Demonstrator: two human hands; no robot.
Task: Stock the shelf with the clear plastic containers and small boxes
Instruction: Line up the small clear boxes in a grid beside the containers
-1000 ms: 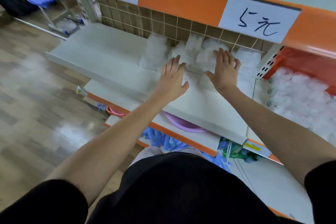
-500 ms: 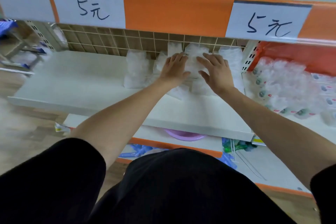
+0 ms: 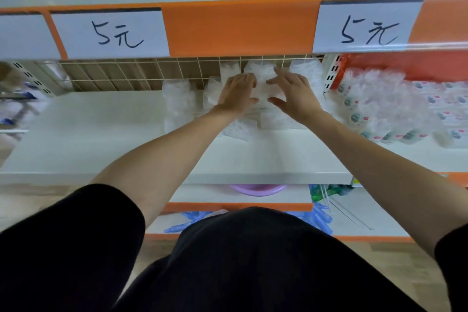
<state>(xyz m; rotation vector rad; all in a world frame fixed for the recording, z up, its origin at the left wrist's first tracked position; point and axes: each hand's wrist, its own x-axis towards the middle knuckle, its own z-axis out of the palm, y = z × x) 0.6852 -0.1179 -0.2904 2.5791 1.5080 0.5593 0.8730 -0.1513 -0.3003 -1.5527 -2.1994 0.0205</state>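
Clear plastic pack stands upright against the wire back, left grip and right grip pressing it flat-fingered.

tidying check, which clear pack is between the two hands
The upright pack at the back, flanked by left hand and right hand; others stand aside.

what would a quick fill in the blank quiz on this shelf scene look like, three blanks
1. Each of the price labels on the orange strip reads ___ 元.
2. The left hand and right hand touch clear plastic packs at the ___ end (left/right) of the white shelf.
3. The basin on the level below is ___ in colour.

Missing words: 5; right; purple
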